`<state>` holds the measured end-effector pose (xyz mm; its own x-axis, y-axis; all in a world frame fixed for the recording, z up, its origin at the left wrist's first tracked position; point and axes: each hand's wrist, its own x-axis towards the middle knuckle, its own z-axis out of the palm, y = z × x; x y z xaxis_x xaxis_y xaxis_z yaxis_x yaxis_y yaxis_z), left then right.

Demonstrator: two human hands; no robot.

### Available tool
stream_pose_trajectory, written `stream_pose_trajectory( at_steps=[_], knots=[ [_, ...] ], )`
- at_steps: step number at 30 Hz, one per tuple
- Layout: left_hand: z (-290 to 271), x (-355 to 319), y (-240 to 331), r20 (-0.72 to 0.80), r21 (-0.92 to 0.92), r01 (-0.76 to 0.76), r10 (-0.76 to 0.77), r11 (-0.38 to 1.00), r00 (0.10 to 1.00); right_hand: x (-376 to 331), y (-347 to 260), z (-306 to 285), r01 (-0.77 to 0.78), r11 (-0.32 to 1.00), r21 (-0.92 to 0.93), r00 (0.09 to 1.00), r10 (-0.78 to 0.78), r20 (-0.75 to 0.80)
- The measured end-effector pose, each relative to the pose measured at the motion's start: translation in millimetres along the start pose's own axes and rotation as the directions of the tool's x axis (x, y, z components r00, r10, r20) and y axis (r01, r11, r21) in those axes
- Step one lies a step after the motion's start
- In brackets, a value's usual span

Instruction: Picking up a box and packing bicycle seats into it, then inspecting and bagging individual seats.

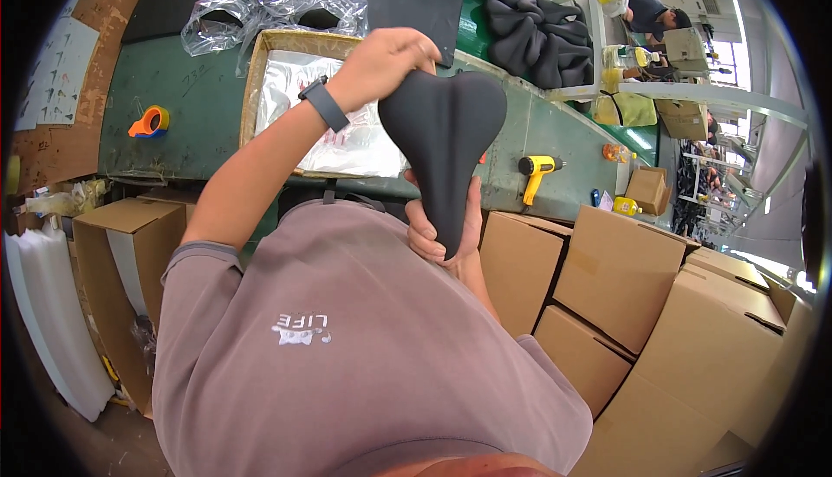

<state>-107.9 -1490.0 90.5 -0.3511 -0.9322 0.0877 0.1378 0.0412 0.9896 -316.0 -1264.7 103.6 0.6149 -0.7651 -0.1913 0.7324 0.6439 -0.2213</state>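
A black bicycle saddle (446, 122) is held up in front of my body, its wide end away from me and its nose toward me. My right hand (429, 226) is wrapped round the narrow nose from beneath, with the thumb on the right side and the fingers on the left. At the wide end, my left hand (390, 61) is closed with bent fingers at the left rear edge. Its fingertips are partly hidden behind the saddle. Below the left forearm lies a shallow cardboard box (253, 96) holding clear plastic bags (347, 152).
On the green worktable (182, 70) lie an orange tape dispenser (150, 122), crumpled clear plastic (277, 5) and a yellow pistol-shaped power tool (539, 174). Several black saddles (529, 26) are heaped at the far right. Cardboard boxes (620, 278) stand right of me. Another person (650, 13) is beyond the shelf frame.
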Motion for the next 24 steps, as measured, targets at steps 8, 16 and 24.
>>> stream_pose_trajectory(
  at_steps=[8, 16, 24],
  knots=[
    [-1, -92, -185, 0.069, 0.893, -0.006, -0.124, 0.450, 0.990, -45, -10, -29, 0.178, 0.440, -0.880, 0.787, -0.600, -0.141],
    [-39, -78, -283, -0.184, 0.963, 0.185, -0.026, 0.195, 0.983, -70, -15, -95, -0.131, 0.701, -0.701, 0.623, -0.492, -0.608],
    [-47, -73, -190, -0.280, 0.913, 0.171, 0.264, 0.371, 0.923, -50, 13, -120, 0.022, 0.787, -0.616, 0.481, -0.549, -0.684]
  ],
)
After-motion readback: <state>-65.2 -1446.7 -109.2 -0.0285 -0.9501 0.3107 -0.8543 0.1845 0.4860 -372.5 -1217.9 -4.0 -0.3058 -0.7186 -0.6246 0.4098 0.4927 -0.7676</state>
